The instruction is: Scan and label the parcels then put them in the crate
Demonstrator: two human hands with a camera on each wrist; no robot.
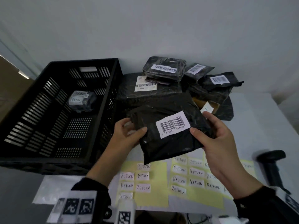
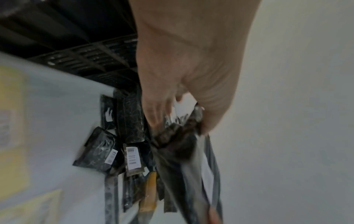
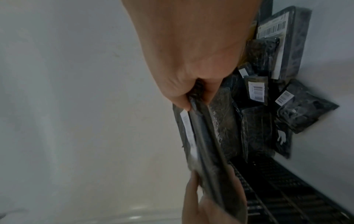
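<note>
Both hands hold one flat black parcel point(image 1: 163, 143) above the table, its white barcode label point(image 1: 172, 124) facing up. My left hand point(image 1: 129, 135) grips its left edge, thumb on top. My right hand point(image 1: 215, 136) grips its right edge, thumb beside the label. In the left wrist view the left hand point(image 2: 182, 118) pinches the parcel point(image 2: 184, 151); in the right wrist view the right hand point(image 3: 191, 97) pinches the parcel point(image 3: 203, 136) edge-on. The black crate point(image 1: 48, 156) at left holds one parcel labelled RETURN point(image 1: 81, 101). The black scanner point(image 1: 273, 167) lies at the right.
A pile of black parcels with barcodes point(image 1: 165, 68) lies at the back of the grey table point(image 1: 258, 120) against the wall. Yellow sheets of RETURN stickers point(image 1: 195, 173) lie near the front edge, under my hands. A brown cardboard piece point(image 1: 213, 105) shows in the pile.
</note>
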